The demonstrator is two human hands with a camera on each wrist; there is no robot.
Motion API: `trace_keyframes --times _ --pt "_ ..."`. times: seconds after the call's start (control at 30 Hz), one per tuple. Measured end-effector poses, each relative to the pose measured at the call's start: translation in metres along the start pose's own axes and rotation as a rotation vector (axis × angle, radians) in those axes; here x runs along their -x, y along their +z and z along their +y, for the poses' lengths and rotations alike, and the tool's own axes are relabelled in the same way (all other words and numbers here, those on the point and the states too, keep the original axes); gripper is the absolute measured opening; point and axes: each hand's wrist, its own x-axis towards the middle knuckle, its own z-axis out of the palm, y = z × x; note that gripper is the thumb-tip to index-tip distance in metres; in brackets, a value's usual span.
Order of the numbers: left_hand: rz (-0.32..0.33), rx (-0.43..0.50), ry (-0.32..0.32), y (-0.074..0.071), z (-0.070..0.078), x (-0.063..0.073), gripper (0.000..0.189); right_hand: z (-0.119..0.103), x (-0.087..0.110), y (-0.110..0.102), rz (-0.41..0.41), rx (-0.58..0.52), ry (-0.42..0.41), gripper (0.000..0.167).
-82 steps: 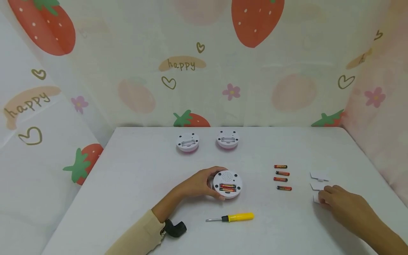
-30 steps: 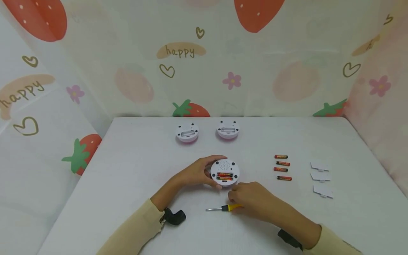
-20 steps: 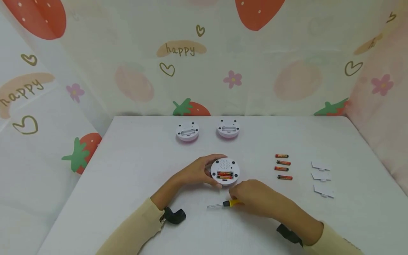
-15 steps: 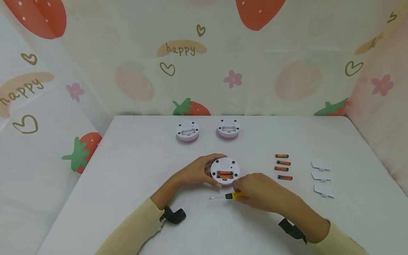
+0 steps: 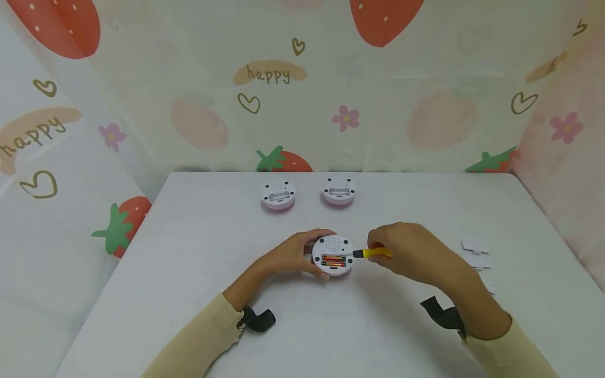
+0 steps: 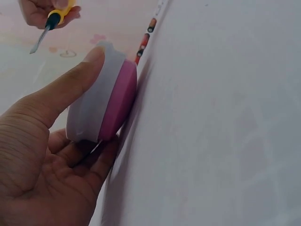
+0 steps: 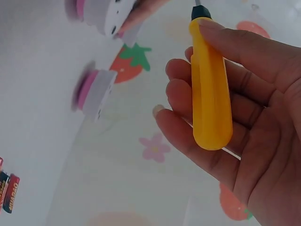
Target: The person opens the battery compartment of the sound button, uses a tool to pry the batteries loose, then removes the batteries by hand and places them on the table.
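My left hand (image 5: 294,255) grips a round white device (image 5: 333,243) with a pink underside (image 6: 120,100); its thumb and fingers curl round the left side. Red batteries (image 5: 333,260) lie in the device's uncovered compartment. In my right hand (image 5: 418,254) is a screwdriver (image 5: 378,252) with a yellow handle, pinched between thumb and curled fingers. Its shaft points left across the device in the head view. The left wrist view shows the metal tip (image 6: 35,47) in the air, apart from the device.
Two similar devices (image 5: 279,196) with bare battery slots stand at the back. White covers (image 5: 475,245) lie at the right, partly behind my right wrist. Loose batteries (image 7: 11,194) show in the right wrist view; the right hand hides them in the head view.
My right hand has come from the covers to the table, taken up the screwdriver, then raised it to the device's right side. My left hand keeps its grip.
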Motion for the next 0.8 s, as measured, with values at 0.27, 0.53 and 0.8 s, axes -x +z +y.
trace_keyframes --times 0.27,0.53,0.8 --pt "-0.026 0.089 0.019 0.001 -0.001 -0.002 0.091 0.01 -0.001 0.0 0.037 -0.019 0.041 0.017" --pt "-0.037 0.127 0.022 0.002 -0.004 -0.001 0.093 0.012 -0.002 0.002 0.051 -0.004 0.057 0.018" --pt "-0.015 0.106 0.018 0.002 -0.003 -0.002 0.092 0.016 -0.005 0.005 0.128 0.026 0.028 0.018"
